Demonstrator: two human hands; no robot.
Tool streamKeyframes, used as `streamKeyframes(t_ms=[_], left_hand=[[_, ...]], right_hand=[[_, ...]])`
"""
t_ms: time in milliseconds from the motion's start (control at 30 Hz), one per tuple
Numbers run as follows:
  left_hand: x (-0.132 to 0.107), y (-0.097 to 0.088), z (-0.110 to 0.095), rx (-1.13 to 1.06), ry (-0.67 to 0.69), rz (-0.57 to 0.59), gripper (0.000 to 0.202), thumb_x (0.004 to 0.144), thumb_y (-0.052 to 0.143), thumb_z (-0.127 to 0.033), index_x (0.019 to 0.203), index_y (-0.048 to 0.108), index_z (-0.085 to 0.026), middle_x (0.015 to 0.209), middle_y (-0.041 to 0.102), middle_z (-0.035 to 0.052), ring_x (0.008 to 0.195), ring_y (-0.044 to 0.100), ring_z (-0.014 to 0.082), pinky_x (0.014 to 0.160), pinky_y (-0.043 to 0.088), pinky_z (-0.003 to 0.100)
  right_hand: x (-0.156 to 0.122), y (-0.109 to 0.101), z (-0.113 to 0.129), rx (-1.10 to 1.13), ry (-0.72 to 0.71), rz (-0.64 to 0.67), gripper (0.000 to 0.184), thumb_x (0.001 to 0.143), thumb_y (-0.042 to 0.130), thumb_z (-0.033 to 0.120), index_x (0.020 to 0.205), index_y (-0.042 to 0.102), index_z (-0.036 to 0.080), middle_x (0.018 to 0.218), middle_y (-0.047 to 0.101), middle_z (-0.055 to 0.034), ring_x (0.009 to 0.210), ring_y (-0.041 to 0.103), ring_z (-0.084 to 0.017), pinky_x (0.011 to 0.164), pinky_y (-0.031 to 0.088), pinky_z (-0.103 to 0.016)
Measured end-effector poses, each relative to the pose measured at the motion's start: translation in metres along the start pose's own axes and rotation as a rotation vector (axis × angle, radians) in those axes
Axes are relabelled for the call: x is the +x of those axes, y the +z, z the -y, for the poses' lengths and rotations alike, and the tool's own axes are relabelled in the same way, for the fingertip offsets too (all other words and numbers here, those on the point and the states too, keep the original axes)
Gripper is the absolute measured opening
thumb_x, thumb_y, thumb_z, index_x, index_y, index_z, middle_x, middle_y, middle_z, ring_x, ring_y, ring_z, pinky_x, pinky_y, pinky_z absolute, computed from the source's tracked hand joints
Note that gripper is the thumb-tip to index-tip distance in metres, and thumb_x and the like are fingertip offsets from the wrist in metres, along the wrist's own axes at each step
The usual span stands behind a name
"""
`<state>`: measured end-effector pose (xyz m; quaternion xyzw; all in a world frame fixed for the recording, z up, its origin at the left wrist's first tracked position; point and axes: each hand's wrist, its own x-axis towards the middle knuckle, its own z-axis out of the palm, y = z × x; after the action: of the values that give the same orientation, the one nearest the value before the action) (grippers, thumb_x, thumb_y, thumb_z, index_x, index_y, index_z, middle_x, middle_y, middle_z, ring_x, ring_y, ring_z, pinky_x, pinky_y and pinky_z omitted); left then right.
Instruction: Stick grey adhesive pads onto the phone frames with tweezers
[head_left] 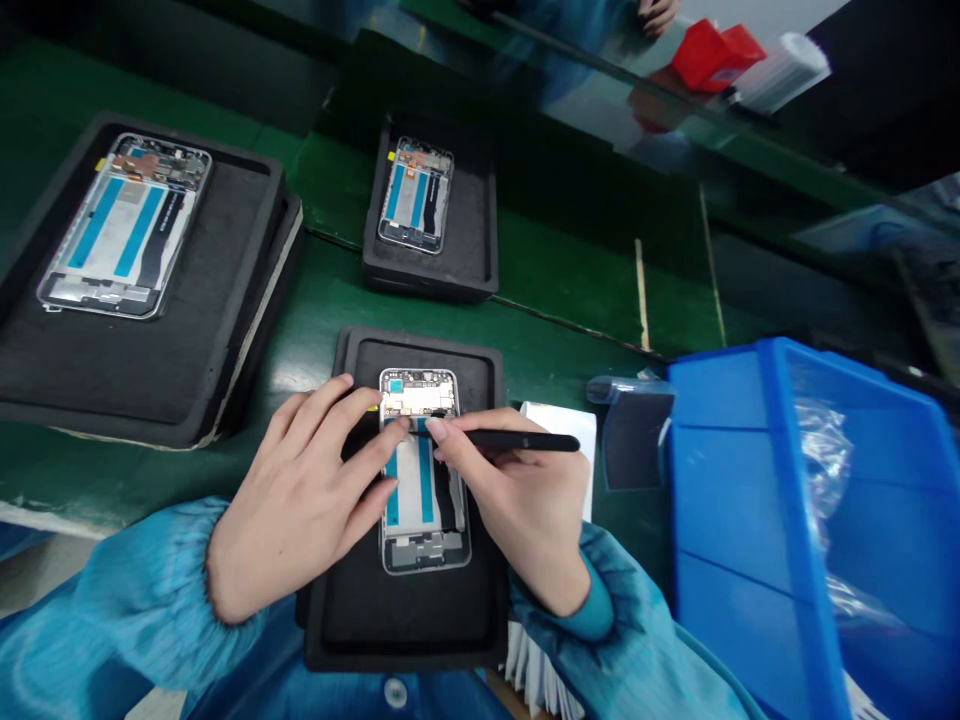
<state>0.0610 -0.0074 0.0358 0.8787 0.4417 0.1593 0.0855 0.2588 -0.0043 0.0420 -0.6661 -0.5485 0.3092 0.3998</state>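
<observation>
An open phone frame [422, 470] with blue strips lies in a black foam tray [405, 610] right before me. My left hand [307, 490] rests on the frame's left side, fingers spread, fingertips pressing near its upper part. My right hand [525, 505] is closed on black tweezers [510, 440], whose tip touches the frame's upper section beside my left fingertips.
Two more phone frames lie in black trays, one at far left [124, 225] and one on the green belt ahead [416, 195]. A blue bin [757, 540] with plastic bags stands at right. Another person's hand [656, 15] and red boxes [716, 55] are at the top.
</observation>
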Motion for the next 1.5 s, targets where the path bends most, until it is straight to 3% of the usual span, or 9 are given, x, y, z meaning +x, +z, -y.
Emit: streamKeyframes(t_ms=[233,367,533,633,933,1033,1167,1300,1500], left_hand=[[0.005,-0.003,-0.004,0.117,0.121,0.071,0.041,0.101,0.043,-0.029,0.137,0.059,-0.016,0.144,0.058,0.0102,0.139,0.045,0.0359,0.106,0.040,0.056],[0.009,-0.002,-0.005,0.098,0.138,0.101,0.043,0.101,0.042,-0.029,0.139,0.056,-0.014,0.140,0.061,0.0108,0.132,0.051,0.0339,0.109,0.037,0.056],[0.010,-0.010,0.007,0.070,0.176,0.176,0.039,0.101,0.046,-0.030,0.137,0.059,-0.022,0.143,0.057,0.0098,0.132,0.051,0.0322,0.109,0.038,0.055],[0.008,-0.016,0.016,0.041,0.207,0.237,0.039,0.100,0.050,-0.036,0.139,0.057,-0.031,0.152,0.050,0.0065,0.138,0.046,0.0313,0.110,0.039,0.054],[0.002,-0.026,0.018,0.162,0.233,0.247,0.045,0.098,0.052,-0.047,0.140,0.056,-0.033,0.151,0.052,0.0028,0.139,0.046,0.0346,0.109,0.039,0.054],[0.028,-0.034,0.003,0.156,0.278,0.174,0.037,0.097,0.054,-0.045,0.130,0.062,-0.031,0.139,0.061,0.0051,0.130,0.053,0.0336,0.104,0.043,0.052],[0.099,-0.020,-0.063,0.073,0.353,0.118,0.023,0.097,0.053,-0.037,0.111,0.066,-0.024,0.120,0.066,0.0071,0.110,0.061,0.0272,0.095,0.049,0.045],[0.184,0.036,-0.137,0.015,0.307,0.368,0.026,0.088,0.066,-0.032,0.110,0.066,-0.019,0.113,0.068,0.0080,0.107,0.062,0.0270,0.093,0.049,0.040],[0.255,0.112,-0.184,-0.030,0.105,0.329,0.060,0.081,0.073,-0.050,0.125,0.057,-0.012,0.125,0.060,0.0186,0.116,0.057,0.0350,0.094,0.046,0.044]], right_hand=[[-0.001,-0.007,-0.003,-0.026,-0.058,-0.061,0.009,0.079,0.082,0.029,0.078,0.076,0.022,0.071,0.076,-0.0001,0.058,0.072,-0.015,0.053,0.060,-0.024],[-0.008,-0.022,-0.009,-0.007,0.003,-0.141,0.012,0.078,0.083,0.030,0.078,0.076,0.021,0.070,0.075,-0.0017,0.058,0.071,-0.017,0.054,0.061,-0.028],[-0.031,-0.046,-0.024,0.028,0.059,-0.175,0.013,0.076,0.085,0.030,0.075,0.076,0.021,0.066,0.073,-0.0017,0.055,0.070,-0.017,0.053,0.059,-0.028],[-0.046,-0.062,-0.037,0.066,0.094,-0.220,0.013,0.076,0.086,0.029,0.075,0.075,0.021,0.064,0.072,-0.0016,0.054,0.069,-0.018,0.052,0.058,-0.028],[-0.077,-0.106,-0.103,0.343,0.145,-0.350,0.014,0.079,0.083,0.030,0.086,0.076,0.021,0.068,0.073,-0.0011,0.062,0.071,-0.018,0.060,0.058,-0.030],[-0.081,-0.120,-0.125,0.391,0.140,-0.382,0.016,0.080,0.082,0.033,0.092,0.078,0.022,0.073,0.075,-0.0018,0.064,0.072,-0.018,0.065,0.059,-0.032],[-0.078,-0.136,-0.143,0.346,0.108,-0.454,0.012,0.077,0.084,0.032,0.083,0.078,0.023,0.080,0.076,-0.0027,0.071,0.073,-0.019,0.066,0.058,-0.032],[-0.073,-0.143,-0.150,0.378,0.066,-0.471,0.010,0.078,0.082,0.032,0.081,0.078,0.024,0.079,0.076,-0.0020,0.069,0.072,-0.019,0.064,0.057,-0.032],[-0.072,-0.147,-0.150,0.386,0.016,-0.461,0.005,0.080,0.081,0.028,0.081,0.078,0.024,0.080,0.076,-0.0022,0.074,0.073,-0.019,0.070,0.058,-0.033]])
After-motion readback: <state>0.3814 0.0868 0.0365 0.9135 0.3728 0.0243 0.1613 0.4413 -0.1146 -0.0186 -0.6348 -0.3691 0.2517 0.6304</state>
